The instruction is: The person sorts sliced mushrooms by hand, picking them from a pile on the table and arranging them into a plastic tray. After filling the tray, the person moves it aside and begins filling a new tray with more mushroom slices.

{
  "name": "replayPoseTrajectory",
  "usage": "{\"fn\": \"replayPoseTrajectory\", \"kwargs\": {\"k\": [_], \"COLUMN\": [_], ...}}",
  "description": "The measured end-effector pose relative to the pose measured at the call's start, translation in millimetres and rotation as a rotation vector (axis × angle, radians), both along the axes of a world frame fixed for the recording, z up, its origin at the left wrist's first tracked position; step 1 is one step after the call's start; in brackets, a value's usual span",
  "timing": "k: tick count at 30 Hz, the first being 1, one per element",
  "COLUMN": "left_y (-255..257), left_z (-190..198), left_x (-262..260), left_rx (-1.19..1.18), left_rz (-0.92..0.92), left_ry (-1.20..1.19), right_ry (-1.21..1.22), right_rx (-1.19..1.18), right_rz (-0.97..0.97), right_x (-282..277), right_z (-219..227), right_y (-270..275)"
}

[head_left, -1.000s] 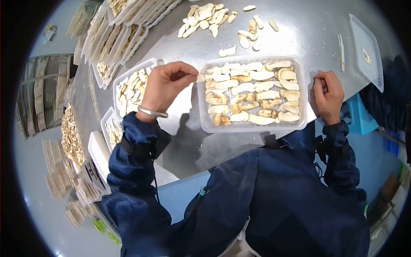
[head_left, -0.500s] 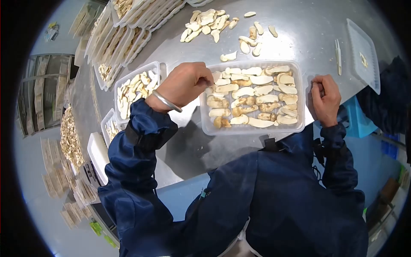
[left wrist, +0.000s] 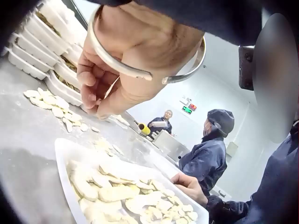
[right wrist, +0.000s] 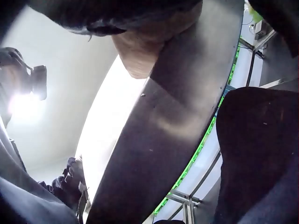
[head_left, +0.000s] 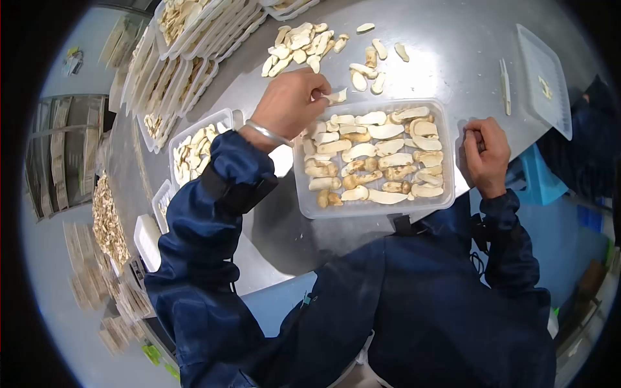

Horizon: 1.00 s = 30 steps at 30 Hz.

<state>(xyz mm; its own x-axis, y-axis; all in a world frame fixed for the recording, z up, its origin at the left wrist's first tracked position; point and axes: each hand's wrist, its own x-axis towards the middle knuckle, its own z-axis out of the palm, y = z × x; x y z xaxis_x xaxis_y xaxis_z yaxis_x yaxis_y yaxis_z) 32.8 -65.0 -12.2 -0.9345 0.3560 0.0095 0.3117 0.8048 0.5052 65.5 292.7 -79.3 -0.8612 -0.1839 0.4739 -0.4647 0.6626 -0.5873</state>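
Observation:
A clear plastic tray [head_left: 372, 208] [left wrist: 61, 156] lies on the steel table, filled with rows of pale mushroom slices [head_left: 375, 155] [left wrist: 117, 192]. My left hand [head_left: 321, 96] [left wrist: 99, 110], with a metal bangle on its wrist, reaches just past the tray's far left corner. Its fingertips pinch a loose mushroom slice [head_left: 336, 97] lying on the table there. My right hand [head_left: 473, 139] rests by the tray's right side at the table edge, its fingers curled in a fist with nothing visible in it. The right wrist view shows only the heel of that hand [right wrist: 140, 51] and the table edge [right wrist: 154, 140].
Loose slices [head_left: 294, 42] are scattered at the far side of the table. A smaller tray of slices [head_left: 194, 152] sits left of my arm, with stacked filled trays [head_left: 187, 39] behind it. An upturned clear lid [head_left: 546, 77] and a white tool [head_left: 504, 87] lie right. Other workers [left wrist: 208, 149] stand beyond.
My left hand carried a slice into the tray's left end, then moved away past the far corner to a loose slice. The right hand stayed by the tray.

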Motion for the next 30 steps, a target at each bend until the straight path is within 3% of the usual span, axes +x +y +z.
{"fn": "replayPoseTrajectory", "kwargs": {"k": [3,8,15,18,21,22,25,27,29,30], "left_y": [4.0,2.0,9.6,8.1,-0.5,-0.6,13.5,34.4,58.8,73.4], "left_z": [-14.6,-16.8,-14.2,-16.3,-23.2,-21.4,4.2,22.1,19.1,18.8], "left_x": [-19.6,-34.6,-42.3,-45.1,-45.3,-44.8,-22.6,4.2,30.1,40.4], "left_rx": [-0.117,-0.069,-0.265,-0.156,0.126,0.12,0.097,0.193,0.23,0.133], "left_rz": [0.01,0.031,0.007,0.04,0.069,0.102,0.131,0.036,-0.204,-0.247], "left_ry": [-0.041,-0.193,-0.179,-0.135,-0.226,-0.318,-0.143,-0.035,0.051,0.112], "right_ry": [-0.006,0.026,0.013,0.026,0.001,-0.005,-0.002,0.006,0.008,0.007], "right_rx": [0.017,0.047,0.057,0.05,0.041,0.035,0.033,0.056,0.049,0.043], "right_rz": [-0.011,-0.007,-0.007,-0.004,-0.011,-0.006,-0.001,0.0,-0.002,-0.003], "right_x": [0.3,-0.5,0.1,-0.8,0.4,0.8,-1.1,0.1,-0.1,0.2], "right_z": [0.2,0.1,0.5,-1.6,-0.6,-1.0,-1.0,-0.3,-1.5,-2.0], "right_y": [-0.2,0.3,0.6,1.7,1.0,1.3,1.9,1.7,1.8,1.8]}}
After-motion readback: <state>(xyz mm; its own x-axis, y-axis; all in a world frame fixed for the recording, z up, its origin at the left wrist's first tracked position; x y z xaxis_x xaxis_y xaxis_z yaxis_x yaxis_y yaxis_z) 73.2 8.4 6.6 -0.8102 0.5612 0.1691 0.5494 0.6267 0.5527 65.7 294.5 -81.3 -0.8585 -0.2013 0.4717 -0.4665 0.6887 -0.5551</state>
